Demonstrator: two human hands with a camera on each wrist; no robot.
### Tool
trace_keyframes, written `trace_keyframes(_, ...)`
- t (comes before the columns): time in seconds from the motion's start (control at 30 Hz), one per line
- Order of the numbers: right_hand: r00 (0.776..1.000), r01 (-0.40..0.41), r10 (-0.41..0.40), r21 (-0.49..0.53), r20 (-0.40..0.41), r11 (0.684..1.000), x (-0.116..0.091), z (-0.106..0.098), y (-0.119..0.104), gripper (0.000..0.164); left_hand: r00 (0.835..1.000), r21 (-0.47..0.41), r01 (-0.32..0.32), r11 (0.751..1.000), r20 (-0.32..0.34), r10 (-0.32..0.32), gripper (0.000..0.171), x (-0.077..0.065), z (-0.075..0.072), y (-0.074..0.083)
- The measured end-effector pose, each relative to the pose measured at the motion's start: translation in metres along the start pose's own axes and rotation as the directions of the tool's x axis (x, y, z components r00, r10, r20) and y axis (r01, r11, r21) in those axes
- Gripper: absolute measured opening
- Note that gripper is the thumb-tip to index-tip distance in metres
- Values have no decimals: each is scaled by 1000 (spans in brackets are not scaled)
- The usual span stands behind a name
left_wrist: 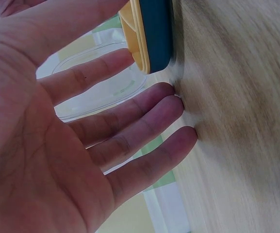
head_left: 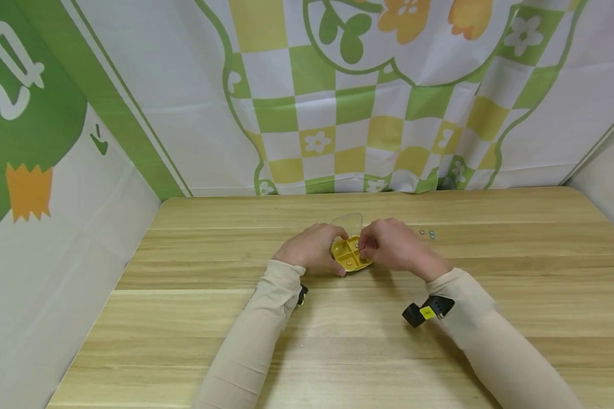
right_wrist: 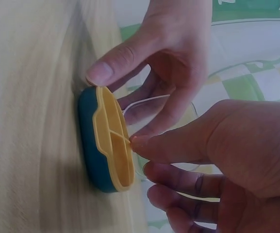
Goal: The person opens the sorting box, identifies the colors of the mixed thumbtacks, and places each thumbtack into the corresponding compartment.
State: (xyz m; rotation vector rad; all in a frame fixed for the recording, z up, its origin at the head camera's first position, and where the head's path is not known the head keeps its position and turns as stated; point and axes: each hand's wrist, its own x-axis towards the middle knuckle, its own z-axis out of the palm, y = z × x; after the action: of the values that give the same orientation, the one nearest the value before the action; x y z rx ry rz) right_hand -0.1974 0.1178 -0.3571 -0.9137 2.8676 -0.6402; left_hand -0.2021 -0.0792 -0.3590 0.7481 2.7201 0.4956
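Observation:
A small pill box (head_left: 344, 250) with a yellow divided inside and dark teal shell lies on the table, its clear lid (left_wrist: 101, 80) raised at the back. My left hand (head_left: 314, 248) grips the box's left side between thumb and forefinger, the other fingers stretched out with their tips at the table. Tiny round pieces show in the compartments, one a small ring (head_left: 349, 263) at the front. My right hand (head_left: 395, 245) is over the box's right side, thumb tip (right_wrist: 140, 141) at the divider. I cannot tell whether its fingertips pinch anything.
Right of my right hand, three tiny rings lie loose on the wooden table (head_left: 184, 318), one reddish ring (head_left: 422, 232) a little apart from two bluish rings (head_left: 432, 232). A patterned green, yellow and white curtain (head_left: 337, 113) hangs behind the table's back edge.

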Motion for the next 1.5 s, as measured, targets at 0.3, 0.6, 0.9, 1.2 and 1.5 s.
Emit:
trace_keyframes(0.3, 1000, 12, -12, -1, 7, 1000, 1, 8, -7, 7, 1000, -6, -1, 1000, 0, 1, 68, -1, 0, 0)
trace_keyframes(0.6, 1000, 28, -28, -24, -1, 999, 0, 18, -10, 8, 1000, 5, -27, 1000, -11, 28, 67, -1, 0, 2)
trace_keyframes(0.9, 1000, 3, -2, -15, 9, 1000, 1, 20, -12, 6, 1000, 11, -22, 1000, -10, 22, 67, -1, 0, 1)
trace_keyframes(1.2, 1000, -15, 15, -34, -5, 999, 1, 20, -14, 6, 1000, 9, -18, 1000, -8, 18, 68, 0, 0, 1)
trace_keyframes(1.5, 1000, -21, 20, -45, -6, 999, 2, 21, -15, 5, 1000, 4, -13, 1000, -9, 13, 68, 0, 0, 1)
